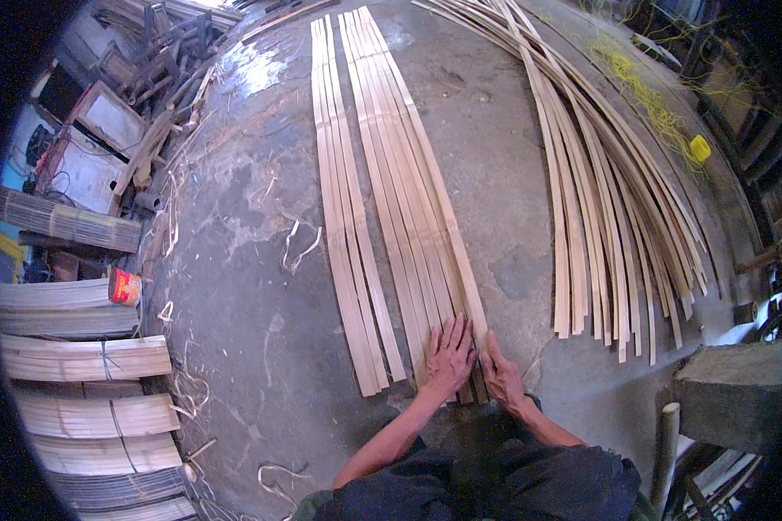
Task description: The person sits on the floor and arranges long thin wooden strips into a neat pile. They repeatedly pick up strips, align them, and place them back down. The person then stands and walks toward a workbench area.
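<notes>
Touching slats [408, 191]: left grip [448, 358] flat, right grip [502, 375] maybe half-curled.

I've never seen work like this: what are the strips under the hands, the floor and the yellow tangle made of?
Strips: probably split bamboo, seemingly unvarnished; pale, with faint node-like bands across. Floor: likely bare concrete, grey and patchily worn. Yellow tangle: perhaps plastic twine, judging by its bright colour.
</notes>
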Action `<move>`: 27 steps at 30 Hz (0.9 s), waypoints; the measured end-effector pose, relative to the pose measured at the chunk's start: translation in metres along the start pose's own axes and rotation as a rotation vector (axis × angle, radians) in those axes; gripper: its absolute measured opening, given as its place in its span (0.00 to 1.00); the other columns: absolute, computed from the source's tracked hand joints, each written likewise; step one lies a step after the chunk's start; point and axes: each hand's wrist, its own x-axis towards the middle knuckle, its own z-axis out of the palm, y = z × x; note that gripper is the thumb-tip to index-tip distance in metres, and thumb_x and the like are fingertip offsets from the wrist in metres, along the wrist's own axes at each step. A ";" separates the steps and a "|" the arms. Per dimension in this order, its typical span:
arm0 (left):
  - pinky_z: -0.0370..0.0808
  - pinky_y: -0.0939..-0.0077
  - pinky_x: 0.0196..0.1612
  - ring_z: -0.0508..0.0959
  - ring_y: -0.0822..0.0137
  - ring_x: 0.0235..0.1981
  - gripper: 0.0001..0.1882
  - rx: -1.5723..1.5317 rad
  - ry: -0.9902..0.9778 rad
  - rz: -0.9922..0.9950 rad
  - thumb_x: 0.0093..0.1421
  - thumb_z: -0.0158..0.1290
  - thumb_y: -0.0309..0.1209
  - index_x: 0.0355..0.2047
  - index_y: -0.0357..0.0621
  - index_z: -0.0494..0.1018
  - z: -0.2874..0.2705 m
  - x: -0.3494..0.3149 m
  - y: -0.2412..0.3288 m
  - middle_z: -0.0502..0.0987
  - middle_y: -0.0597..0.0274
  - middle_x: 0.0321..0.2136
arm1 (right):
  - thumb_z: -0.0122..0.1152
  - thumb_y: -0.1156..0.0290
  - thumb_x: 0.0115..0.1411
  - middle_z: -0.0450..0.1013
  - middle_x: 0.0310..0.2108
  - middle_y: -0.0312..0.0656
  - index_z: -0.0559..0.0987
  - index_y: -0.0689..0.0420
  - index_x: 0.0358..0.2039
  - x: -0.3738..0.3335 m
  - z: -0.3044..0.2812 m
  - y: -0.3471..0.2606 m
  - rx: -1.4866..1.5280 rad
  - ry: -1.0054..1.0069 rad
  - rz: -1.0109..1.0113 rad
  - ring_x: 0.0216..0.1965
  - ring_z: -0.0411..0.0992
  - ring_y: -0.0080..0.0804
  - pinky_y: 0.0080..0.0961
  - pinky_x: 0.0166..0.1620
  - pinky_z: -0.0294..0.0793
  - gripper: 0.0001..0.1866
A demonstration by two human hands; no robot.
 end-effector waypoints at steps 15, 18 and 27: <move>0.41 0.54 0.72 0.52 0.57 0.71 0.33 -0.066 0.080 -0.007 0.64 0.48 0.43 0.67 0.43 0.58 0.005 -0.001 0.000 0.55 0.56 0.69 | 0.45 0.52 0.70 0.74 0.19 0.58 0.53 0.38 0.71 -0.004 0.009 0.031 -0.271 0.057 -0.096 0.22 0.75 0.59 0.53 0.26 0.72 0.31; 0.41 0.54 0.72 0.52 0.57 0.71 0.33 -0.082 0.074 -0.007 0.64 0.48 0.43 0.67 0.44 0.58 0.005 -0.003 -0.001 0.55 0.56 0.69 | 0.45 0.51 0.69 0.73 0.18 0.57 0.53 0.37 0.71 -0.006 0.008 0.032 -0.320 0.020 -0.032 0.20 0.75 0.58 0.54 0.26 0.72 0.31; 0.42 0.51 0.71 0.53 0.55 0.70 0.30 -0.044 0.053 0.006 0.64 0.49 0.42 0.66 0.53 0.61 0.001 -0.001 -0.001 0.56 0.55 0.68 | 0.44 0.50 0.70 0.72 0.19 0.61 0.52 0.34 0.71 -0.013 0.004 0.044 -0.333 -0.009 -0.002 0.24 0.75 0.61 0.53 0.28 0.70 0.30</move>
